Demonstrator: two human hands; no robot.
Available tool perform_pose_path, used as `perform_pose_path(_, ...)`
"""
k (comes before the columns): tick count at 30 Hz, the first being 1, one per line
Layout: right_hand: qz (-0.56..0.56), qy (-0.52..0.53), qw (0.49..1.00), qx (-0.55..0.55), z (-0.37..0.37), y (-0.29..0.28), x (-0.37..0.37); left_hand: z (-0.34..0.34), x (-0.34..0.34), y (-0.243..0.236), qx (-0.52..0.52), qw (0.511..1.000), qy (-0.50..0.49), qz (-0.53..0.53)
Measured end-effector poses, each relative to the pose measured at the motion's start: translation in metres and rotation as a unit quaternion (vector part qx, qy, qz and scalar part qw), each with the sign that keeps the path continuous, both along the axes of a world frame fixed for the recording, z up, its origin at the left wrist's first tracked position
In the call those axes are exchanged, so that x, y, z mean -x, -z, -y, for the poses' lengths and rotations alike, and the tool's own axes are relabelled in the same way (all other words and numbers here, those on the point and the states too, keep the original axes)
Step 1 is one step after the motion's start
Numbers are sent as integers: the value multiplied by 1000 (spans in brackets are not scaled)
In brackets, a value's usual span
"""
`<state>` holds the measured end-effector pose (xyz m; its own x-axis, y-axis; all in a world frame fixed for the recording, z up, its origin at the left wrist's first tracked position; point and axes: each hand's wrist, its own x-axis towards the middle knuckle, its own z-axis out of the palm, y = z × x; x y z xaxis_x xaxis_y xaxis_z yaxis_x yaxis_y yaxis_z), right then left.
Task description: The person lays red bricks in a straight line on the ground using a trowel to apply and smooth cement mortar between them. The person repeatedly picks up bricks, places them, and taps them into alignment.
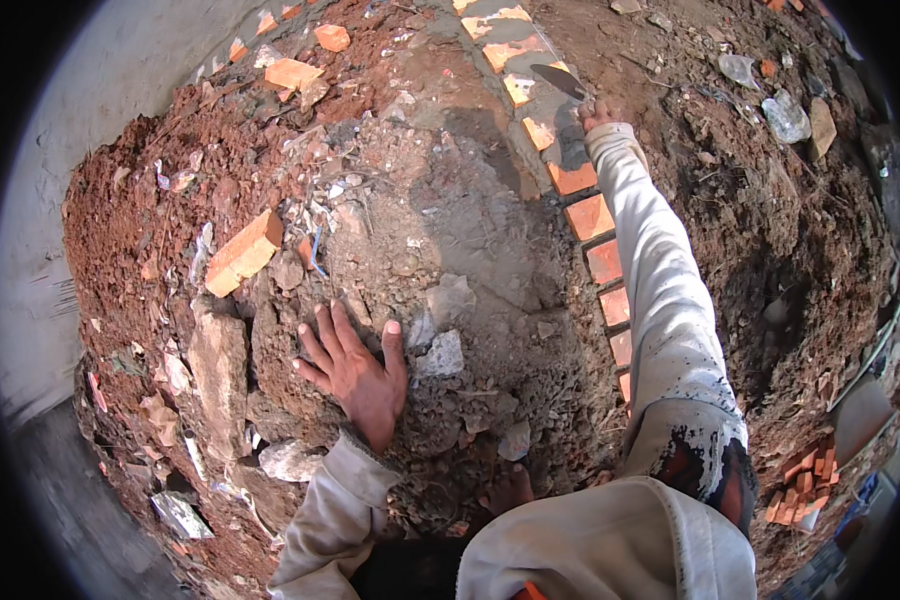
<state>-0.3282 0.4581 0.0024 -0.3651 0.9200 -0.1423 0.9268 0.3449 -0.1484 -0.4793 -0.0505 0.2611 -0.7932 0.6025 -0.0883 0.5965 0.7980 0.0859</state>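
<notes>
My left hand [358, 378] lies with its fingers spread on the rubble and soil, holding nothing. Close by it are a grey-white stone [440, 356] and a thin blue strip [317, 252]. Far ahead, my right hand [600, 114] is closed round the handle of a trowel [558, 79]; its dark blade is over a row of orange bricks [590, 217]. Wet grey mortar [567, 130] covers much of the row's far part, with brick faces showing through. The nearer bricks are bare on top, and my right sleeve hides part of their side.
A loose orange brick [244, 252] rests on the dirt at the left, near a long stone [218, 368]. Along the left side stands a grey wall [45, 230]. Plastic litter [785, 117] lies at the far right, and a pile of bricks [805, 483] is at the lower right.
</notes>
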Motion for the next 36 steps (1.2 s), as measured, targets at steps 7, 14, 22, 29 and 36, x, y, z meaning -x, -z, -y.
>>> perform_pose_path(7, 186, -174, 967, -23, 90, -53, -3, 19, 9, -8, 31, 999, -19, -30)
perform_pose_path(14, 107, -72, 992, 2, 75, -55, -14, 9, 5, -1, 14, 1000, -5, -27)
perform_pose_path(22, 364, -294, 866, 176, 160, -123, 144, 25, 13, -11, 45, 998, -25, -39)
perform_pose_path(29, 559, -109, 804, 171, 165, -15, 228, 23, 11, -5, 23, 999, -12, -40)
perform_pose_path(36, 403, -28, 906, 125, 157, -29, 213, 19, 11, -12, 13, 1000, -17, -11)
